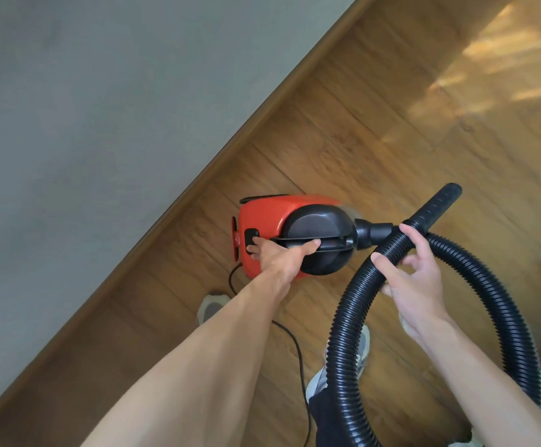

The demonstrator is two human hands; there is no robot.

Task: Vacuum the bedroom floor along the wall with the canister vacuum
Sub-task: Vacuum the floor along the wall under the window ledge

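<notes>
My left hand point(275, 253) grips the handle of the vacuum point(267, 222), which sits on the floor point(391, 130) near the baseboard point(198, 185). My right hand point(414, 279) curls round the hose point(348, 321). The cord point(296, 345) trails past my shoe point(209, 306).

One view only — head-worn, wide-angle, aimed steeply down at the floor point(343, 130). Frame rolled: skirting point(202, 185) runs diagonally, wall point(85, 108) upper left. Close range — left hand point(277, 254) on the vacuum point(262, 221) at centre, right hand point(414, 275) on the hose point(343, 317), arms point(182, 366) entering from the bottom edge.
</notes>
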